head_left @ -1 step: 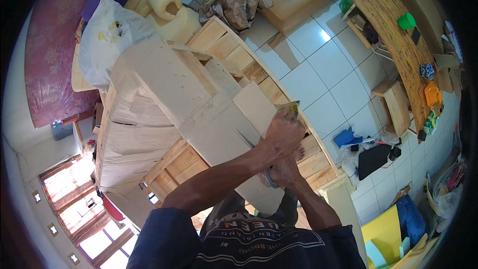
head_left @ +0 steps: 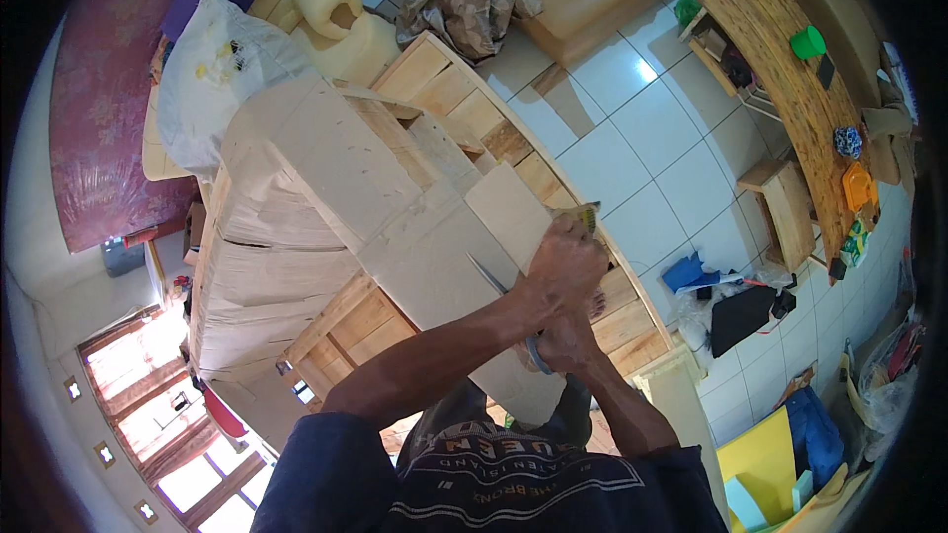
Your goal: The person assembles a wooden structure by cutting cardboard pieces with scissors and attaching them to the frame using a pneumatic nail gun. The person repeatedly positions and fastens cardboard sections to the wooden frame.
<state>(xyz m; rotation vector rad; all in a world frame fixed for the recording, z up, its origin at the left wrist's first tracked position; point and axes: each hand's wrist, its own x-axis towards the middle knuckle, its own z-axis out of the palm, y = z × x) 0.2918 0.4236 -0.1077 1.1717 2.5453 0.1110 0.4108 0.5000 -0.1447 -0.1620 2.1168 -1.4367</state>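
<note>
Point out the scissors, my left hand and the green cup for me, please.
Scissors (head_left: 487, 274): head view, on the exposed blade.
Left hand (head_left: 567, 262): head view, on the back of the hand.
Green cup (head_left: 808, 42): head view, on its side wall.

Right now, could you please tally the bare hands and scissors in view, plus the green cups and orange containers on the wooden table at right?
Bare hands: 2 (left hand, right hand)
Scissors: 1
Green cup: 1
Orange container: 1
Total: 5
</note>
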